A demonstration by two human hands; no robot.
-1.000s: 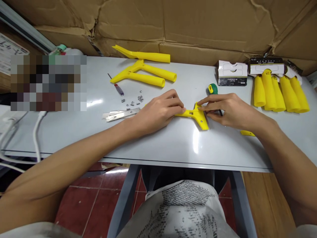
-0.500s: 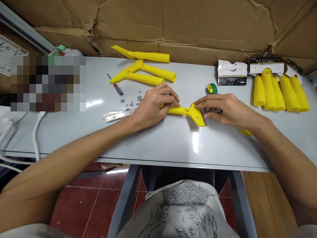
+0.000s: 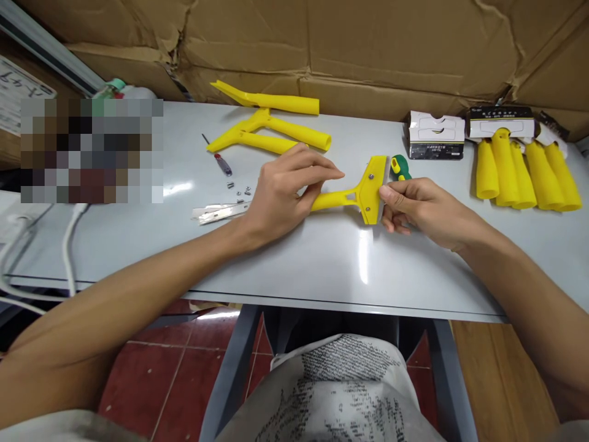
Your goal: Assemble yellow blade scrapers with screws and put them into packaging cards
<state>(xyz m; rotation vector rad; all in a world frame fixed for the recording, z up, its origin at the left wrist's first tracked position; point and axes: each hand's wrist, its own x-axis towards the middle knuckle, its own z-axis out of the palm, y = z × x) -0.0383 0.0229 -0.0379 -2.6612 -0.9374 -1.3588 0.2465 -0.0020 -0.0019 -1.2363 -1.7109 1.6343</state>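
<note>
Yellow plastic scraper (image 3: pixel 363 195) held in both hands above a glossy grey table (image 3: pixel 322 264).

The tubular handle is clasped by the closed left hand (image 3: pixel 280 199); the flat, screwed head is pinched at its 3 o'clock edge by the right hand (image 3: pixel 416 209). A green-handled screwdriver (image 3: pixel 399 167) lies at 1 o'clock, thin steel blades (image 3: pixel 221 212) and small screws (image 3: pixel 239 191) at 9 o'clock.

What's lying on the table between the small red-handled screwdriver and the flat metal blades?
In the head view, a scatter of small screws lies between the red-handled screwdriver and the metal blades on the table.
</note>
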